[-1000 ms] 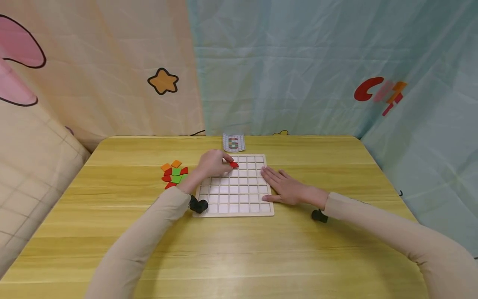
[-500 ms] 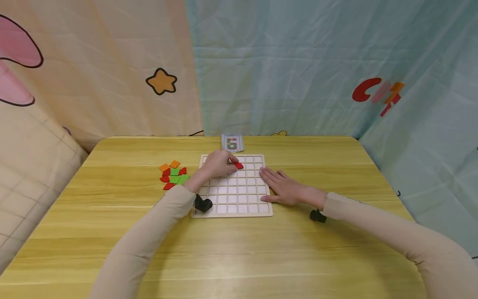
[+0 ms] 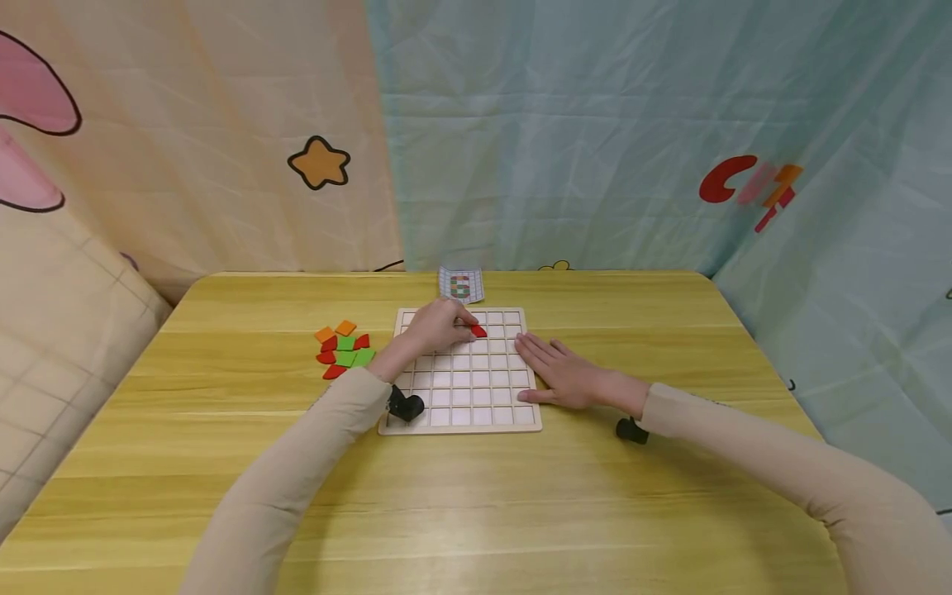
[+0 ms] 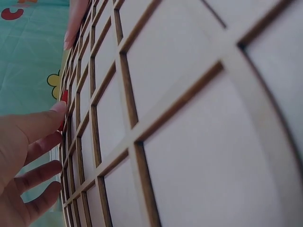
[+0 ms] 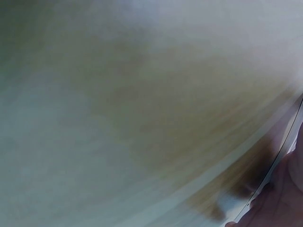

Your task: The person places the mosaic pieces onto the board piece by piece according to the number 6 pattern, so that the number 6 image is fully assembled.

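A white grid board (image 3: 461,395) with wooden dividers lies on the table. Over its far part, my left hand (image 3: 437,326) pinches a red rounded tile (image 3: 478,330) between thumb and fingers, right at a cell in the second row from the back. In the left wrist view the thumb (image 4: 45,122) presses on the red tile (image 4: 64,97), while the other fingers hang beside the board's edge. My right hand (image 3: 564,373) rests with spread, straight fingers on the board's right edge. The right wrist view shows mostly blurred table and part of that hand (image 5: 279,201).
Left of the board lies a loose group of tiles: orange squares (image 3: 345,328), green pieces (image 3: 363,357) and red rounded ones (image 3: 335,373). Behind the board, a small printed card (image 3: 461,286) shows a coloured pattern on a grid. Curtains (image 3: 461,165) hang beyond the table's far edge.
My left hand has moved a little to the right across the board with the red tile, which has turned slightly in the fingers. The right hand stays in place on the board's edge.
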A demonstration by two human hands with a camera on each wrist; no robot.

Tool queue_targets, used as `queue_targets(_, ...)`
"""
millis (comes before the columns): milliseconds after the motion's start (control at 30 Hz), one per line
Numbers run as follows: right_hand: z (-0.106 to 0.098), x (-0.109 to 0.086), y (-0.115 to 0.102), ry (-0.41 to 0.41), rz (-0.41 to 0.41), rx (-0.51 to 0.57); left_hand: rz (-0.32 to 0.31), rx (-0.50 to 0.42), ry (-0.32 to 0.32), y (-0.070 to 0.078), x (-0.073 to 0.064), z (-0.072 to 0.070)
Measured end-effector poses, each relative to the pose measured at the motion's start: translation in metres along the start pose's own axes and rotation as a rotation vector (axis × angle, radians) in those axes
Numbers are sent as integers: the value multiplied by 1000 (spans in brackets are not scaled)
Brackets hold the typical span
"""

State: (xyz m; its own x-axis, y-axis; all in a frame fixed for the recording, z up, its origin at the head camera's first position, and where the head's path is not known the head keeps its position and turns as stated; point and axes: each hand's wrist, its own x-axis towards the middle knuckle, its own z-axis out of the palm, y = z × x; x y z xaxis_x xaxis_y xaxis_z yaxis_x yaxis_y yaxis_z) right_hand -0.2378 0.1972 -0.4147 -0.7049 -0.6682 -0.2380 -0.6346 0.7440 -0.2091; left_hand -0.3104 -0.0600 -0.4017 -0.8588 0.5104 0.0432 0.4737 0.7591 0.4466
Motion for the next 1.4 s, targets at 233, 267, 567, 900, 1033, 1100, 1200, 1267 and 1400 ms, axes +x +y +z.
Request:
queue_targets(233,0,0,0,3,-1,-5,14,16,5,0,1,0)
queue_targets(267,0,0,0,4,-2,-2,12,18,5,0,1,0)
queue_targets(567,7,5,5,6,7,-22,14,22,5,-1,0,1)
queue_targets(900,4,4,3,-3,9,-14,39,14,15,-3,0,3)
queue_targets(1033,0,2,-2,-6,7,-7,53,22,34,-3,-2,4)
queue_targets(1100,-1,1,-4,-9,8,-11,45,26,46,-3,-4,4)
queue_targets(1200,-2,1,-5,-9,2,-13,9,25,62,-3,-7,2)
queue_targets(1267,-2,0,-5,-7,-1,-12,-20,30,75,-4,-10,0)
queue_targets(1400,-1,-1,-3,-2,0,-12,-69,42,100,-6,-15,-4)
